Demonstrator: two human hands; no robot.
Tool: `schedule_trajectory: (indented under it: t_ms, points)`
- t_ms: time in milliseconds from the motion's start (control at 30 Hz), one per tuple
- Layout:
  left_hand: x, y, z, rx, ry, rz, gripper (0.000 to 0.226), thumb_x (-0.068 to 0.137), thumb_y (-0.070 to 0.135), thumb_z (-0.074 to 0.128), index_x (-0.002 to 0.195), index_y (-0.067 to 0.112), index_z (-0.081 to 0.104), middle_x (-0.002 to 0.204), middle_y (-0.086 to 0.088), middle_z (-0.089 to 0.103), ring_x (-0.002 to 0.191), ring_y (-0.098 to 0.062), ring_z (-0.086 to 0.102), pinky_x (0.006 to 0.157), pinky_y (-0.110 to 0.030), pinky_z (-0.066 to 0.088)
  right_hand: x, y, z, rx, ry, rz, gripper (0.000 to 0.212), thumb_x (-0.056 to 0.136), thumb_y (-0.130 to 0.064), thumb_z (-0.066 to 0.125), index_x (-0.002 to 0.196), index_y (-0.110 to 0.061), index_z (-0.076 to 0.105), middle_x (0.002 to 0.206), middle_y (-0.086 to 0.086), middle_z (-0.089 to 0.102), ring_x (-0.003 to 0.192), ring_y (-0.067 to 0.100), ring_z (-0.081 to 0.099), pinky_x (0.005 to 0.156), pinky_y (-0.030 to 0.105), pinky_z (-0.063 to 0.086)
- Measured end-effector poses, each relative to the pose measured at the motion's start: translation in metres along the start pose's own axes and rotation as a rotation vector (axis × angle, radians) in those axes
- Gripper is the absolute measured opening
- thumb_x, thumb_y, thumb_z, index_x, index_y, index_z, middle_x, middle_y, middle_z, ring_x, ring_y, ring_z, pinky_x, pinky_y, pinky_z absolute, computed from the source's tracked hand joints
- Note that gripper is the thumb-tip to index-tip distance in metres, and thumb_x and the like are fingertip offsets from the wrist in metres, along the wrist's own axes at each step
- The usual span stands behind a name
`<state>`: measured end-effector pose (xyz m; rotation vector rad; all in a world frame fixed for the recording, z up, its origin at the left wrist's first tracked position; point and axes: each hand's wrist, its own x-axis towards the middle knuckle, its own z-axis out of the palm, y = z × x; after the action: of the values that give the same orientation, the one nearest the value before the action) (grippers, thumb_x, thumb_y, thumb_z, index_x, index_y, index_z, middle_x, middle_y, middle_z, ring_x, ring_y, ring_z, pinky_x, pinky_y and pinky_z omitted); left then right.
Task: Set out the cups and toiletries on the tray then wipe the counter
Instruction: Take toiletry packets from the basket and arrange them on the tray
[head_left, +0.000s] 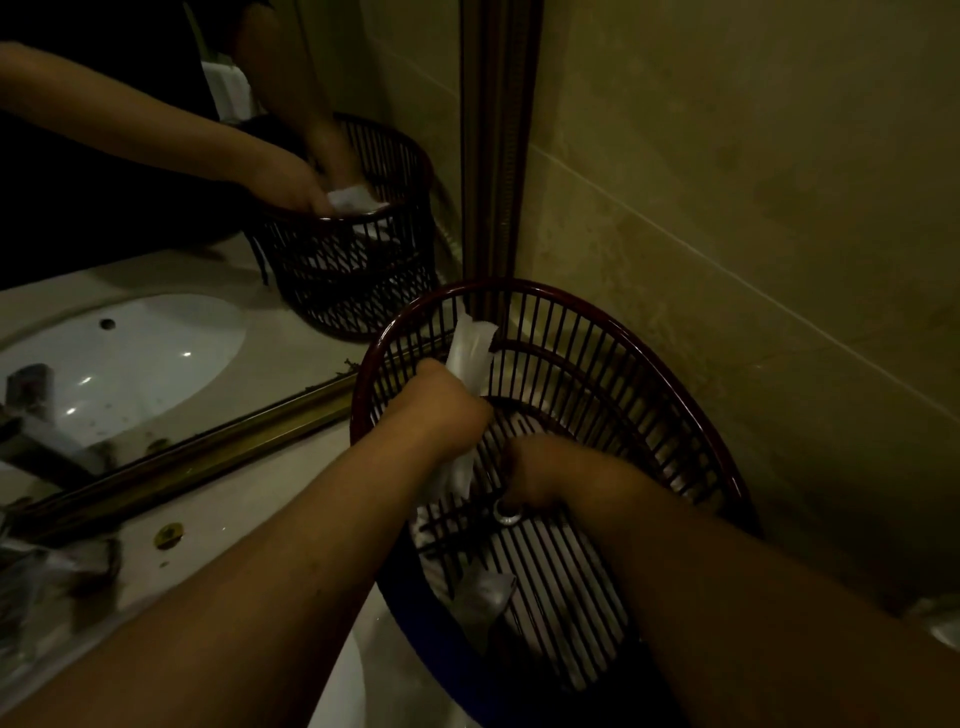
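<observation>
A dark red slatted basket (649, 358) stands on the counter in the corner by the mirror and wall. Both my hands reach into it. My left hand (447, 400) is closed around a white wrapped toiletry packet (470, 348) that sticks up above the fist; more white wrapping hangs below it. My right hand (540, 475), with a ring on one finger, is curled low inside the basket; what it grips is hidden. Another pale sachet (483, 597) lies against the basket's near wall.
The beige counter (249, 499) runs left to a gold-framed mirror (218, 447), which reflects the sink, basket and my arms. Dark tap parts (57, 566) sit at the left edge. A tiled wall (753, 234) closes the right side. The scene is dim.
</observation>
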<state>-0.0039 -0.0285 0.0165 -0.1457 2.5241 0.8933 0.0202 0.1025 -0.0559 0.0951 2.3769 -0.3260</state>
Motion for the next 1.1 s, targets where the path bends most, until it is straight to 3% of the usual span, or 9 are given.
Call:
schedule_trajectory:
  t_ms: [133, 333, 400, 567, 667, 733, 900, 1033, 1100]
  points:
    - [-0.002, 0.000, 0.001, 0.142, -0.056, 0.058, 0.056, 0.096, 0.030, 0.067, 0.143, 0.007, 0.048, 0.134, -0.017, 0.060, 0.117, -0.033, 0.061, 0.095, -0.040, 0.054, 0.003, -0.010, 0.022, -0.331, -0.217, -0.047, 0.064, 0.104, -0.032, 0.057, 0.160, -0.013, 0.030, 0.161, 0.009, 0.037, 0.141, 0.028, 0.042, 0.111, 0.037, 0.039]
    - [0.002, -0.005, 0.003, 0.183, -0.043, 0.122, 0.045, 0.099, 0.026, 0.061, 0.139, 0.007, 0.052, 0.131, -0.017, 0.061, 0.114, -0.032, 0.062, 0.092, -0.039, 0.054, 0.009, -0.008, 0.024, -0.237, -0.161, 0.013, 0.062, 0.105, -0.029, 0.057, 0.160, -0.014, 0.030, 0.162, 0.009, 0.036, 0.143, 0.028, 0.040, 0.113, 0.037, 0.036]
    - [0.002, -0.002, 0.005, 0.180, -0.053, 0.137, 0.044, 0.099, 0.024, 0.060, 0.139, 0.006, 0.053, 0.131, -0.017, 0.062, 0.114, -0.032, 0.062, 0.089, -0.037, 0.053, 0.007, 0.000, 0.022, -0.144, -0.122, 0.059, 0.057, 0.100, -0.032, 0.064, 0.150, -0.010, 0.046, 0.150, 0.012, 0.049, 0.132, 0.029, 0.051, 0.105, 0.036, 0.045]
    - [0.004, -0.003, 0.003, 0.180, -0.031, 0.130, 0.046, 0.097, 0.023, 0.061, 0.139, 0.007, 0.052, 0.129, -0.017, 0.062, 0.111, -0.033, 0.063, 0.090, -0.040, 0.055, 0.009, 0.010, 0.000, 0.655, -0.065, 0.110, 0.020, 0.096, -0.026, 0.065, 0.096, -0.007, 0.070, 0.095, 0.017, 0.071, 0.075, 0.025, 0.066, 0.066, 0.033, 0.055]
    - [0.005, -0.004, 0.003, 0.124, -0.019, 0.108, 0.051, 0.097, 0.032, 0.064, 0.141, 0.009, 0.049, 0.130, -0.016, 0.062, 0.112, -0.033, 0.063, 0.090, -0.042, 0.055, 0.005, 0.011, -0.026, 1.365, -0.135, -0.042, 0.027, 0.095, -0.026, 0.066, 0.117, -0.011, 0.069, 0.098, 0.012, 0.080, 0.088, 0.025, 0.077, 0.072, 0.038, 0.063]
    - [0.006, -0.005, 0.005, 0.066, 0.003, 0.114, 0.050, 0.099, 0.037, 0.062, 0.140, 0.011, 0.050, 0.129, -0.014, 0.063, 0.110, -0.031, 0.063, 0.089, -0.041, 0.054, 0.002, 0.011, -0.034, 1.561, -0.178, -0.148, 0.032, 0.095, -0.020, 0.063, 0.125, -0.010, 0.064, 0.094, 0.011, 0.080, 0.087, 0.026, 0.078, 0.082, 0.043, 0.063]
    - [0.006, -0.008, 0.001, 0.067, 0.077, 0.141, 0.049, 0.093, 0.036, 0.067, 0.135, 0.013, 0.053, 0.122, -0.011, 0.065, 0.100, -0.026, 0.063, 0.082, -0.038, 0.054, 0.000, 0.015, -0.024, 1.584, -0.148, -0.136, 0.031, 0.097, -0.018, 0.061, 0.126, -0.009, 0.066, 0.113, 0.015, 0.075, 0.104, 0.030, 0.074, 0.089, 0.044, 0.060]
    - [0.004, -0.006, -0.001, 0.114, 0.075, 0.108, 0.047, 0.093, 0.029, 0.069, 0.133, 0.010, 0.053, 0.121, -0.014, 0.063, 0.104, -0.032, 0.064, 0.080, -0.039, 0.054, 0.007, 0.006, -0.015, 1.529, -0.113, -0.102, 0.027, 0.097, -0.017, 0.058, 0.121, -0.009, 0.068, 0.100, 0.010, 0.075, 0.092, 0.024, 0.073, 0.073, 0.039, 0.061]
    - [0.004, -0.005, -0.001, 0.114, 0.089, 0.095, 0.045, 0.093, 0.027, 0.068, 0.132, 0.009, 0.052, 0.122, -0.014, 0.063, 0.102, -0.031, 0.063, 0.075, -0.037, 0.050, 0.009, -0.001, -0.010, 1.245, -0.074, -0.024, 0.027, 0.100, -0.021, 0.057, 0.122, -0.010, 0.067, 0.103, 0.012, 0.074, 0.087, 0.024, 0.071, 0.073, 0.041, 0.062]
